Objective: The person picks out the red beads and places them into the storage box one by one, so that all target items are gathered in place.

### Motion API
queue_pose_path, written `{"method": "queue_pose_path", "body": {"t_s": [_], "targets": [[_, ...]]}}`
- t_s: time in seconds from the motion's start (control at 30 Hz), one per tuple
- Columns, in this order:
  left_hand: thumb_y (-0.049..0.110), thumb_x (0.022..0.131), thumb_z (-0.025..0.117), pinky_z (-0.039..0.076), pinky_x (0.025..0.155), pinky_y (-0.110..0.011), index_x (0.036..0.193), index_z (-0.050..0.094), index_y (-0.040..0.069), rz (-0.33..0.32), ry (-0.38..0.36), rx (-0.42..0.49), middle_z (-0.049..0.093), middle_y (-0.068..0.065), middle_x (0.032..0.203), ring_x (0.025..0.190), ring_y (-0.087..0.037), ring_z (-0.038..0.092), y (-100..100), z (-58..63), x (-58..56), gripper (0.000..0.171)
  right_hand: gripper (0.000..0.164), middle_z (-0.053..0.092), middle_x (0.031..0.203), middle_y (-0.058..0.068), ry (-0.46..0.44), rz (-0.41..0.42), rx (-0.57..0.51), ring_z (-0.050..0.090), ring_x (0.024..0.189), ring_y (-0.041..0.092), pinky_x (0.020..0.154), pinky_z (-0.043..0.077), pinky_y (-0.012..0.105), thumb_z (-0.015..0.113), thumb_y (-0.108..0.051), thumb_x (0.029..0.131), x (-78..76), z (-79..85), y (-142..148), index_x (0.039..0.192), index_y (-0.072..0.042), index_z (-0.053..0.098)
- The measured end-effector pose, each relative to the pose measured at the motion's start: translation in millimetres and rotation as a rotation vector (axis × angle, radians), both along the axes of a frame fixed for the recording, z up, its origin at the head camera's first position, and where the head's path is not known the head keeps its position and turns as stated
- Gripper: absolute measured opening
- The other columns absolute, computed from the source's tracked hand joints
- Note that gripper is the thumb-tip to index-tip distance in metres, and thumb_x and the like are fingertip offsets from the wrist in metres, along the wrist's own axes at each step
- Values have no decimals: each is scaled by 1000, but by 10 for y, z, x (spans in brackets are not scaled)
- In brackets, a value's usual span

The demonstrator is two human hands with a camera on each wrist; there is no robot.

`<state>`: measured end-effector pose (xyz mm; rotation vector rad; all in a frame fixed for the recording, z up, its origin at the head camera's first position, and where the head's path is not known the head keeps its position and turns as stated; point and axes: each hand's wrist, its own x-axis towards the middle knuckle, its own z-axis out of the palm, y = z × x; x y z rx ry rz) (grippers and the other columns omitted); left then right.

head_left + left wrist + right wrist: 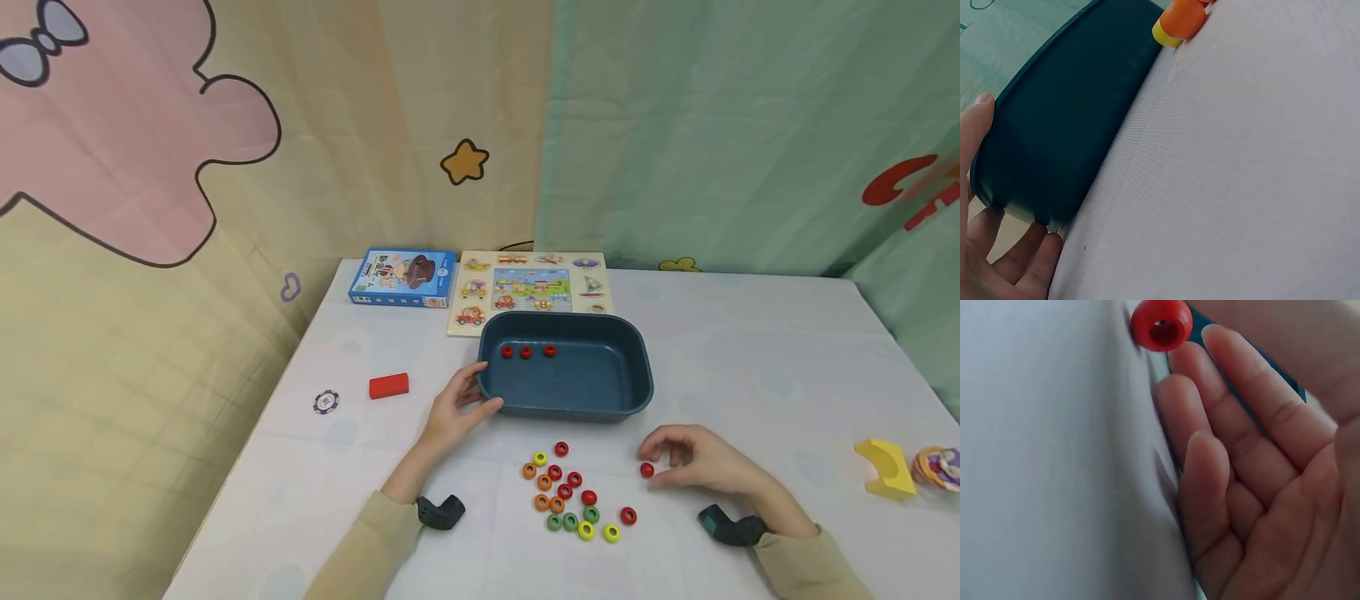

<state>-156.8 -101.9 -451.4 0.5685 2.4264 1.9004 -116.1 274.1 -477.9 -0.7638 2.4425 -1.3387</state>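
A dark blue-green plastic tub (pixel 570 408) stands on the table with three red beads (pixel 526 352) inside. My left hand (pixel 457 408) grips its left end; in the left wrist view the thumb lies at the rim and the fingers touch the outer wall. To the right, my right hand (pixel 693 458) has its thumb and index finger around a single red bead (pixel 647 471). In the right wrist view that bead (pixel 1162 324) sits at the cloth, just beyond the visible fingertips. Several red, orange, green and yellow beads (pixel 565 492) lie scattered between the hands.
Behind the tub lie a picture puzzle board (pixel 480 287) and a blue box (pixel 405 277). A red block (pixel 388 386) and a poker chip (pixel 326 402) are at left. At far right are a yellow arch block (pixel 887 469) and a round patterned item (pixel 939 468).
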Motion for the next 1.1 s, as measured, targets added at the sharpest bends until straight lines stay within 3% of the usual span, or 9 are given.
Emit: {"method": "queue_pose_path", "body": {"t_s": [0.2,0.37,0.47,0.6,0.7,0.8,0.97,1.1], "targets": [[18,81,66,40,92,-46,131,38,1,-2,3,3,42,-22,130,111,-33,48,-1,-4,-4,59,23,58,77,-3,52,-41,39,47,61,11,47,41,21,77,-21,69,21,-19,-45,87,-18,64],[18,81,66,40,92,-46,131,38,2,4,1,4,43,-22,130,110,-32,48,-5,-4,2,60,18,62,81,-6,17,-18,10,51,62,9,52,46,21,73,-23,73,7,69,-57,89,-17,66],[18,81,66,40,92,-46,131,38,2,0,-9,4,43,-22,129,110,-32,48,-7,-2,8,59,18,63,85,-3,11,42,-57,55,67,11,56,49,24,71,-16,76,-7,254,-72,92,-11,65],[19,82,66,40,92,-45,131,38,2,-4,-7,-2,45,-22,128,109,-32,49,-11,7,6,59,22,62,92,3,110,125,-139,56,73,13,56,50,26,68,-1,76,-106,698,-135,96,-9,65],[19,81,66,40,92,-45,131,38,3,4,2,-7,45,-22,128,109,-30,49,-21,20,2,60,26,60,95,2,219,127,-105,55,74,12,55,50,25,69,-1,75,-302,1035,-237,97,-14,65],[19,81,66,40,92,-45,131,39,4,14,-5,-8,45,-20,128,109,-29,50,-29,29,2,59,20,59,95,-3,236,86,-5,54,76,11,58,50,25,71,-13,76,-598,1214,-371,95,-17,66],[21,81,66,40,92,-45,132,39,5,17,-29,-12,45,-19,129,109,-31,50,-23,22,11,60,17,61,88,-5,112,46,194,57,75,12,65,51,26,71,-24,76,-1127,1123,-591,92,-18,67],[23,81,66,40,92,-45,132,38,4,5,-33,-12,44,-20,130,109,-33,49,-12,0,20,61,20,61,81,-3,55,89,322,56,71,13,66,50,27,73,-18,75,-1390,948,-742,93,-11,66]]}}
